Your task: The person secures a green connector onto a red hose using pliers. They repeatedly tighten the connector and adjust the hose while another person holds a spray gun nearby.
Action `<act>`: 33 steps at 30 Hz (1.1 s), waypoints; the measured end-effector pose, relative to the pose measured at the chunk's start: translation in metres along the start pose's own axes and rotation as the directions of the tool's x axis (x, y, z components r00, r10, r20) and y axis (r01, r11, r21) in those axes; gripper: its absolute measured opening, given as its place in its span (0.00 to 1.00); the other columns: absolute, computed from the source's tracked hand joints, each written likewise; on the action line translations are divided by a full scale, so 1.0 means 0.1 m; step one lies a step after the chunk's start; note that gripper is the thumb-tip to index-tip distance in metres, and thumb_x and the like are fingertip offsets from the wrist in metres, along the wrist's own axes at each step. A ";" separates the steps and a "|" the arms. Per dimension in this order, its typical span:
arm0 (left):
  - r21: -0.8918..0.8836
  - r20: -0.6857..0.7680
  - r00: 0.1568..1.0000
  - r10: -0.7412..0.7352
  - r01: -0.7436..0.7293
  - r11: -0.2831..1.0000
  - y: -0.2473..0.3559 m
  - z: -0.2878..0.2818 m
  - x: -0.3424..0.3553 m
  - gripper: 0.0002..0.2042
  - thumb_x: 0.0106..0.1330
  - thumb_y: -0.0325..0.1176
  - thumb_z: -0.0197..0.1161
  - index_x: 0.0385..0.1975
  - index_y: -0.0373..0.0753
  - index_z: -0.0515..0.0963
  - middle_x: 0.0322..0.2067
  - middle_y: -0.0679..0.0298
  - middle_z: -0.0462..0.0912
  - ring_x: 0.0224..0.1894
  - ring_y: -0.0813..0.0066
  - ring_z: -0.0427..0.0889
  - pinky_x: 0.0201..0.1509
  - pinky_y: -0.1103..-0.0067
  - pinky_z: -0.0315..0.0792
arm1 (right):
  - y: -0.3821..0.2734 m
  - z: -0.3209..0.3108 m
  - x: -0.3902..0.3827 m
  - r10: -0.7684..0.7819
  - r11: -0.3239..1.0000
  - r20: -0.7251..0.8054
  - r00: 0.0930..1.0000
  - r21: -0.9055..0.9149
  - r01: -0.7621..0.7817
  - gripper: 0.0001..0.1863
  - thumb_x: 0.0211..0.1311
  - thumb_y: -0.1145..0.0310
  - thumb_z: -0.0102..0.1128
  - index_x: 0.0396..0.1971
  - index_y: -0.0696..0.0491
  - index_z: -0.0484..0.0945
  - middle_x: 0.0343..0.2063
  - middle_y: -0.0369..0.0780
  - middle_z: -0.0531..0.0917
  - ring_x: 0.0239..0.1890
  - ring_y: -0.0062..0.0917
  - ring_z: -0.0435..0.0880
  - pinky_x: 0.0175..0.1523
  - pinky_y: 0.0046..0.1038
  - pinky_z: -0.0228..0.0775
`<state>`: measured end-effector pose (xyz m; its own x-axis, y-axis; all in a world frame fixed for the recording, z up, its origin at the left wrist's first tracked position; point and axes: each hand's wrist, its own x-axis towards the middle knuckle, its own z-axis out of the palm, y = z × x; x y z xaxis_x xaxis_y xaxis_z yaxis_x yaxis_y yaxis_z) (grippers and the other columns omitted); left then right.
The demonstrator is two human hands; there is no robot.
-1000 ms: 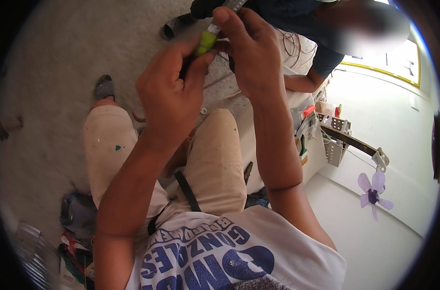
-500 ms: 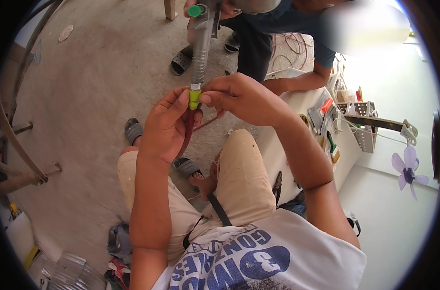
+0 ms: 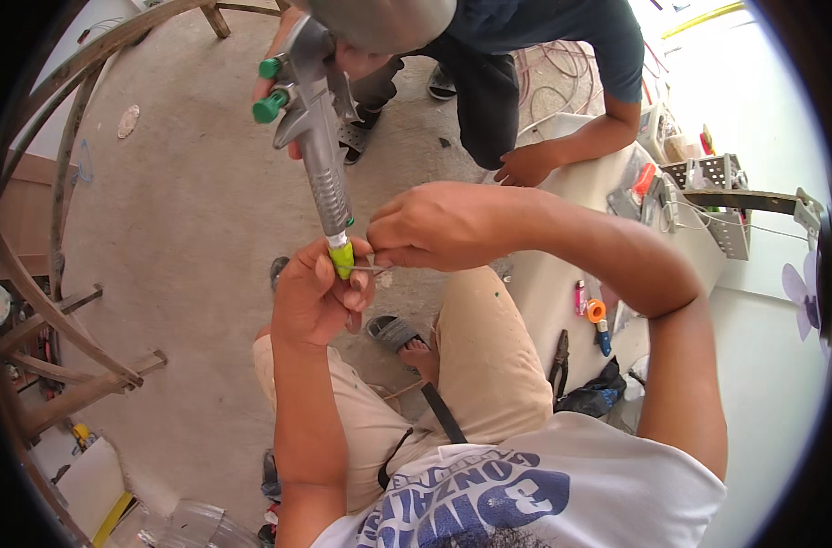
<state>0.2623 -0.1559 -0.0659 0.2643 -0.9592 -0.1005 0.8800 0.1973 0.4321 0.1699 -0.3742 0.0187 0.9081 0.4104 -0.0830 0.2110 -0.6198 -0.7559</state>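
Seen from above, a seated person holds a grey tool (image 3: 313,137) with green knobs, shaped like a spray gun, upright over the lap. The left hand (image 3: 317,300) is wrapped tight around the tool's lower end, where a yellow-green fitting (image 3: 342,259) sits. The right hand (image 3: 439,226) is pinched narrow on a thin pin or wire (image 3: 368,268) just beside that fitting, touching it. The step in hand looks like working the small part into or out of the fitting; the next move probably calls for a steady left grip and a fine, straight push or pull from the right fingertips. A second person (image 3: 525,55) bends close at the top, one hand (image 3: 524,164) on the white table (image 3: 548,292), near the tool's upper end, so there is little room upward. The table's near edge lies just right of the knee, with pliers (image 3: 559,356) and an orange-capped item (image 3: 598,315) along it. Open concrete floor (image 3: 187,201) lies to the left, bounded by a curved wooden frame (image 3: 41,301).
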 end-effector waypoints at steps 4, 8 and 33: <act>-0.065 0.048 0.999 -0.013 0.016 0.998 -0.09 0.07 0.07 0.22 0.65 0.43 0.69 0.46 0.29 0.77 0.28 0.59 0.83 0.24 0.74 0.77 0.26 0.77 0.69 | 0.11 -0.02 0.00 -0.168 0.984 -0.051 0.985 0.045 0.170 0.07 0.58 0.72 0.58 0.26 0.59 0.71 0.25 0.47 0.77 0.30 0.47 0.79 0.35 0.44 0.69; -0.140 -0.008 1.000 -0.001 0.000 0.990 -0.09 0.11 0.10 0.22 0.62 0.43 0.71 0.44 0.29 0.78 0.25 0.60 0.82 0.24 0.74 0.77 0.25 0.78 0.66 | 0.23 0.02 0.04 -0.159 0.964 -0.127 0.979 0.196 0.182 0.06 0.58 0.72 0.57 0.27 0.58 0.73 0.25 0.47 0.77 0.31 0.47 0.79 0.35 0.43 0.69; -0.152 -0.034 0.999 0.031 -0.036 0.988 -0.15 0.04 0.13 0.23 0.64 0.42 0.69 0.49 0.30 0.74 0.28 0.61 0.81 0.27 0.76 0.79 0.28 0.78 0.70 | -0.08 -0.19 -0.04 0.267 0.919 0.157 0.951 0.256 -0.300 0.27 0.72 0.49 0.50 0.33 0.62 0.80 0.29 0.53 0.83 0.33 0.48 0.82 0.42 0.41 0.74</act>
<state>0.2510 -0.1719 -0.0703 0.3052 -0.9450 -0.1177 0.9197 0.2604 0.2939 0.1712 -0.3836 0.0377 0.8628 0.3301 -0.3830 -0.1713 -0.5219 -0.8356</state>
